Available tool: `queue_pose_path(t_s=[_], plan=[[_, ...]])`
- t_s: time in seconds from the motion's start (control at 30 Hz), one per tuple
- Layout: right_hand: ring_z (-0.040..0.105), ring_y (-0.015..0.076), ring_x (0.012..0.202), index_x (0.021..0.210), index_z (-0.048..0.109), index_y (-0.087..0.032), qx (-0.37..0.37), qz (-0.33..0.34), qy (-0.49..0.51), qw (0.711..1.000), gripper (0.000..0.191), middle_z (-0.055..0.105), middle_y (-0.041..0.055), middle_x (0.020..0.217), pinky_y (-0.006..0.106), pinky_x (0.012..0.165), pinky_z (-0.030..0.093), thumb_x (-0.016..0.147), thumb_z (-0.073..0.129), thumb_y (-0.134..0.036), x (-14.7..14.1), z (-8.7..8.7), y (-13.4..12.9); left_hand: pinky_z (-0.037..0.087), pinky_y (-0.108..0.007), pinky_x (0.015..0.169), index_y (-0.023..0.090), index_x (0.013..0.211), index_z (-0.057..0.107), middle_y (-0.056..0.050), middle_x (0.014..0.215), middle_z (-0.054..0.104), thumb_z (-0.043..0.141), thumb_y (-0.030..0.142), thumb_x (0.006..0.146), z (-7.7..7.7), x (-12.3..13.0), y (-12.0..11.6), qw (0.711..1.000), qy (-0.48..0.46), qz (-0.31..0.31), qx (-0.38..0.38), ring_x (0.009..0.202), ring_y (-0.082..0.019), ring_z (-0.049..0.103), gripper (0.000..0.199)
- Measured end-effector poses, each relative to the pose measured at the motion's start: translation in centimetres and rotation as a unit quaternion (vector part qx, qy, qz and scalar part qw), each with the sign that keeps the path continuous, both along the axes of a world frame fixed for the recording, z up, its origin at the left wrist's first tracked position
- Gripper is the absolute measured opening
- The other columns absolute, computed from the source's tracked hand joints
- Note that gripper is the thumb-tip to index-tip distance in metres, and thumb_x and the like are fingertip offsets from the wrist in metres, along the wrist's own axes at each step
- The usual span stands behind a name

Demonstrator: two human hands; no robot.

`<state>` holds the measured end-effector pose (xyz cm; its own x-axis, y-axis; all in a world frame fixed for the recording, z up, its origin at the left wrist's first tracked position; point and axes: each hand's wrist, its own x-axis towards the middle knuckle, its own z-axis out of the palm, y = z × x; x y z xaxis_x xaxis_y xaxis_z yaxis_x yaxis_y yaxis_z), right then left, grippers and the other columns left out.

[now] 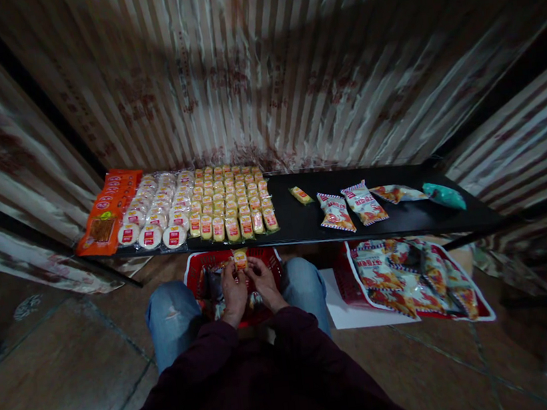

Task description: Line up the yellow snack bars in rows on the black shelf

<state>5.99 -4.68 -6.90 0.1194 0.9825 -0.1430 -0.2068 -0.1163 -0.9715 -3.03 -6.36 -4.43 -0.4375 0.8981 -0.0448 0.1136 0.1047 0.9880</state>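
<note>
Between my knees, my left hand (235,289) and my right hand (264,285) pinch one small yellow wrapped snack cake (240,259) from both sides, its label facing up. They hold it just in front of the shelf's edge, over a red basket (192,277) whose contents are dark and hard to make out. On the black shelf (301,227) ahead stand close rows of the same yellow snack cakes (233,228). To their left lie rows of round white packaged cakes (152,236). A single yellow cake (301,194) lies apart, right of the rows.
An orange snack packet (109,210) lies at the shelf's left end. Rightward are white-and-orange snack bags (365,203) and a green packet (444,196). A second red basket (348,282) full of snack bags stands on the floor at right. Striped curtain (245,67) hangs behind.
</note>
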Motion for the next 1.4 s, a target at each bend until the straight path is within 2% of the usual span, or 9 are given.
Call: queue_pose_path(t_s=[0.17, 0.33, 0.53, 0.73, 0.93, 1.13, 1.4], plan=[[0.062, 0.0190, 0.091, 0.094, 0.066, -0.025, 0.000, -0.005, -0.004, 1.000, 0.033, 0.069, 0.0019, 0.094, 0.034, 0.090, 0.047, 0.063, 0.072, -0.033, 0.0, 0.0, 0.2, 0.040, -0.039, 0.103, 0.021, 0.101, 0.062, -0.009, 0.107, 0.064, 0.061, 0.009, 0.072, 0.1, 0.2, 0.0, 1.000, -0.025, -0.006, 0.008, 0.108, -0.023, 0.058, 0.032], [0.061, 0.0196, 0.093, 0.096, 0.065, -0.025, 0.016, -0.023, -0.020, 0.999, 0.032, 0.069, 0.0016, 0.095, 0.034, 0.092, 0.047, 0.066, 0.070, -0.033, 1.1, 1.1, 0.2, 0.041, -0.040, 0.103, 0.022, 0.102, 0.059, -0.009, 0.111, 0.064, 0.062, 0.013, 0.075, 0.9, 1.0, 0.1, 0.997, -0.039, -0.061, -0.007, 0.113, -0.023, 0.056, 0.029], [0.061, 0.0207, 0.096, 0.100, 0.064, -0.024, 0.052, -0.040, -0.045, 0.997, 0.033, 0.068, 0.0033, 0.100, 0.035, 0.094, 0.046, 0.070, 0.070, -0.036, 3.3, 2.5, 1.0, 0.041, -0.040, 0.103, 0.022, 0.104, 0.062, -0.008, 0.110, 0.065, 0.058, 0.009, 0.077, 2.3, 2.9, 1.3, 0.996, -0.013, -0.088, 0.028, 0.107, -0.022, 0.059, 0.030], [0.061, 0.0207, 0.094, 0.100, 0.064, -0.023, 0.090, -0.070, -0.080, 0.990, 0.033, 0.068, 0.0048, 0.102, 0.036, 0.093, 0.046, 0.072, 0.069, -0.039, 5.8, 3.5, 3.0, 0.042, -0.039, 0.102, 0.020, 0.110, 0.062, -0.010, 0.113, 0.064, 0.055, 0.006, 0.077, 3.4, 5.5, 3.1, 0.992, 0.026, -0.109, 0.054, 0.106, -0.021, 0.060, 0.037], [0.058, 0.0225, 0.101, 0.105, 0.063, -0.018, 0.129, -0.123, -0.223, 0.958, 0.037, 0.065, 0.0095, 0.111, 0.040, 0.096, 0.045, 0.077, 0.062, -0.043, 8.2, 3.0, 5.7, 0.045, -0.038, 0.102, 0.014, 0.122, 0.057, -0.014, 0.120, 0.062, 0.047, 0.008, 0.081, 3.9, 7.9, 5.0, 0.984, 0.107, -0.130, 0.054, 0.112, -0.021, 0.059, 0.043], [0.053, 0.0237, 0.114, 0.108, 0.062, -0.017, 0.165, -0.152, -0.328, 0.917, 0.035, 0.061, 0.0131, 0.122, 0.043, 0.102, 0.040, 0.082, 0.055, -0.040, 9.1, 3.2, 7.8, 0.043, -0.039, 0.105, 0.013, 0.124, 0.056, -0.015, 0.125, 0.060, 0.046, 0.009, 0.080, 4.3, 9.1, 7.2, 0.977, 0.156, -0.130, 0.061, 0.118, -0.022, 0.056, 0.045], [0.055, 0.0240, 0.112, 0.108, 0.061, -0.017, 0.137, -0.145, -0.339, 0.919, 0.034, 0.062, 0.0133, 0.124, 0.041, 0.099, 0.043, 0.081, 0.055, -0.036, 9.3, 3.3, 9.5, 0.038, -0.040, 0.111, 0.012, 0.130, 0.053, -0.015, 0.135, 0.055, 0.046, 0.014, 0.082, 4.1, 9.5, 9.1, 0.969, 0.199, -0.145, 0.036, 0.129, -0.024, 0.048, 0.048]])
